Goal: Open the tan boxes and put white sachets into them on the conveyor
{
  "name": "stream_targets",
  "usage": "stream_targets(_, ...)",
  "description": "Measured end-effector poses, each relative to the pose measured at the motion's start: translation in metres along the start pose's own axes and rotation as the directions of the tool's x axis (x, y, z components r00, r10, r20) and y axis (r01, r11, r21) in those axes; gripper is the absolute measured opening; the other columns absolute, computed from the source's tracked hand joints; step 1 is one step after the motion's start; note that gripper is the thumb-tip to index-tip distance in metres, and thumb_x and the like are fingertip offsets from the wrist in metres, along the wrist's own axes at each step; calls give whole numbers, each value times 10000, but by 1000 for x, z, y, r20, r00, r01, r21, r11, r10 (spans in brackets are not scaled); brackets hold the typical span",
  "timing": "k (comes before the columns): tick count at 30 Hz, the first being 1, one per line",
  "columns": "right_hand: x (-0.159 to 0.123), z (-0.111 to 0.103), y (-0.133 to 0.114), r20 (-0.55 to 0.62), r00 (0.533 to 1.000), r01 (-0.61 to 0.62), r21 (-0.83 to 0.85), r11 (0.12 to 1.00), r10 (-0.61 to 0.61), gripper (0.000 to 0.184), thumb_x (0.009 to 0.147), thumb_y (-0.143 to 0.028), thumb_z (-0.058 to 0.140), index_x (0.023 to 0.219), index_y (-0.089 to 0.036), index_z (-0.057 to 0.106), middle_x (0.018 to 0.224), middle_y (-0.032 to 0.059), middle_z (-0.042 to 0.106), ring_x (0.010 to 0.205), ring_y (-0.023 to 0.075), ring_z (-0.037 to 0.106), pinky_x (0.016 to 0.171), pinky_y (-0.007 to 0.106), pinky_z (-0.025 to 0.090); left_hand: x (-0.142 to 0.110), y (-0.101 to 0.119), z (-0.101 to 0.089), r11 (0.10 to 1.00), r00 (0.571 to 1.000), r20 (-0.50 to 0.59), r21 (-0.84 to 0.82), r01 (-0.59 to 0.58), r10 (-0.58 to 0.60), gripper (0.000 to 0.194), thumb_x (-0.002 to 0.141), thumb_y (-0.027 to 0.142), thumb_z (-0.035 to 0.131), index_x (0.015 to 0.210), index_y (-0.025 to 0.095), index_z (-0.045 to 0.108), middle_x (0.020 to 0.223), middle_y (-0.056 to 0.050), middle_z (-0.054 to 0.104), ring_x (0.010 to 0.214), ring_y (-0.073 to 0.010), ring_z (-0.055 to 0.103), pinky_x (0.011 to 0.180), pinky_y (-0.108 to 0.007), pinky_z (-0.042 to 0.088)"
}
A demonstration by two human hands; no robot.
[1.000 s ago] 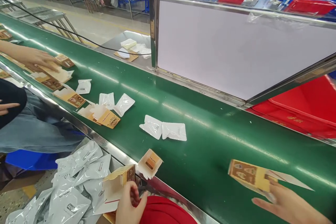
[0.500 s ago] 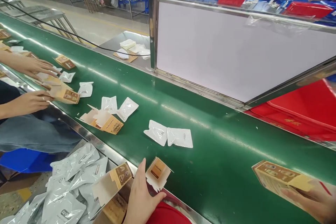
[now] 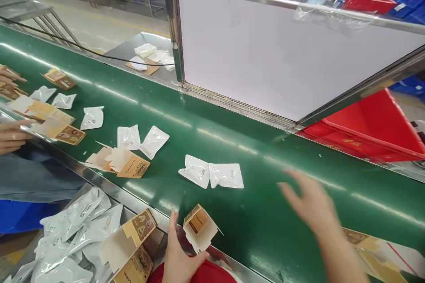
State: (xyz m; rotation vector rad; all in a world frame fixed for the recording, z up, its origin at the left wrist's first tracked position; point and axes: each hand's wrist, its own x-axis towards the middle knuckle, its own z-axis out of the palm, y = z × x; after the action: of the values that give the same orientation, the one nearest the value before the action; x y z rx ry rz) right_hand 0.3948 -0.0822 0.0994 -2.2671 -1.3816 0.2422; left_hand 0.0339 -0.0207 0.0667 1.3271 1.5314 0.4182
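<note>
My left hand (image 3: 181,254) is at the near belt edge with thumb and fingers spread. Between them stands a small brown carton (image 3: 200,225), its open white-lined flaps facing me; the thumb is by its lower flap, and I cannot tell if it touches. Blurred by motion, my right hand (image 3: 310,203) hangs over the green belt, fingers apart and holding nothing. Nearest to it on the left lie two white sachets side by side, a right one (image 3: 227,175) and a left one (image 3: 196,171). Partly behind my right forearm lies another open carton (image 3: 381,254).
A heap of white sachets (image 3: 76,234) and open cartons (image 3: 128,241) fill the near left. More sachets (image 3: 154,142) and a carton (image 3: 133,166) lie along the green belt (image 3: 265,216). A co-worker's hand (image 3: 13,136) is at far left. A white panel (image 3: 239,53) stands behind.
My right hand has let go of the carton at the right and moved left over the belt, empty. My left hand stays around the small carton. The co-worker's hands have shifted left in view.
</note>
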Motion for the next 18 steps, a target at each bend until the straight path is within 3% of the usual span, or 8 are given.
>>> stream_targets(2, 18, 64, -25, 172, 980, 96, 62, 993, -105, 591, 658, -416, 696, 1225, -312, 563, 1382, 86, 467, 1325, 383, 304, 1040, 603, 229, -1, -5, 6, 1000, 1000, 21, 0, -22, 22, 1153, 481, 134, 751, 1454, 256, 146, 1488, -139, 293, 1366, -361, 307, 1074, -523, 357)
stream_targets(4, 30, 118, -36, 270, 950, 122, 134, 983, -155, 578, 609, -347, 710, 1174, -319, 595, 1333, 63, 518, 1318, 372, 326, 1049, 597, 231, -3, -12, 8, 998, 997, 47, -15, -53, 54, 1167, 442, 80, 745, 1445, 267, 179, 1489, -127, 297, 1367, -361, 305, 1084, -518, 349)
stream_targets(6, 38, 147, -35, 282, 950, 84, 188, 979, -135, 433, 684, -268, 615, 1117, -264, 613, 1198, 83, 598, 1263, 326, 419, 1051, 555, 270, -5, -19, 7, 998, 996, 70, -33, -48, 50, 1180, 409, 35, 733, 1436, 288, 209, 1482, -109, 317, 1365, -362, 311, 1087, -526, 342)
stream_targets(7, 40, 152, -32, 263, 960, 42, 209, 977, -98, 380, 730, -246, 551, 1107, -233, 598, 1141, 97, 611, 1207, 305, 479, 1033, 532, 313, -6, -22, 6, 999, 996, 81, -34, -20, 22, 1193, 398, 22, 732, 1435, 299, 212, 1474, -105, 333, 1357, -369, 322, 1077, -538, 350)
stream_targets(10, 37, 128, -31, 175, 982, -117, 293, 949, 68, 374, 852, -302, 403, 1206, -184, 438, 1073, 123, 585, 929, 248, 623, 807, 439, 506, -7, -30, 7, 998, 992, 118, -26, 57, -54, 1249, 381, 21, 754, 1449, 308, 174, 1472, -117, 333, 1338, -398, 341, 1043, -575, 373)
stream_targets(13, 17, 67, -49, 145, 978, -200, 418, 886, 153, 411, 902, -406, 349, 1255, -201, 304, 978, 82, 576, 676, 183, 629, 525, 301, 516, 1, -35, 19, 995, 985, 154, -66, -69, 79, 1217, 402, 86, 791, 1441, 298, 194, 1478, -117, 325, 1331, -392, 353, 1069, -578, 343)
stream_targets(16, -12, 6, -87, 228, 974, -109, 542, 833, -21, 282, 859, -386, 473, 1094, -233, 503, 937, 53, 594, 581, 139, 596, 454, 246, 479, 15, -32, 37, 970, 939, 247, -94, -222, 239, 984, 523, 234, 792, 1375, 266, 301, 1395, -122, 448, 1261, -354, 461, 1056, -546, 386)
stream_targets(18, -32, -13, -113, 252, 958, -9, 510, 860, -139, 194, 820, -284, 541, 1005, -249, 591, 920, 34, 621, 652, 142, 616, 527, 233, 503, 23, -24, 47, 949, 912, 263, -54, -312, 315, 814, 604, 295, 754, 1316, 224, 366, 1335, -135, 504, 1227, -335, 500, 1041, -528, 410)
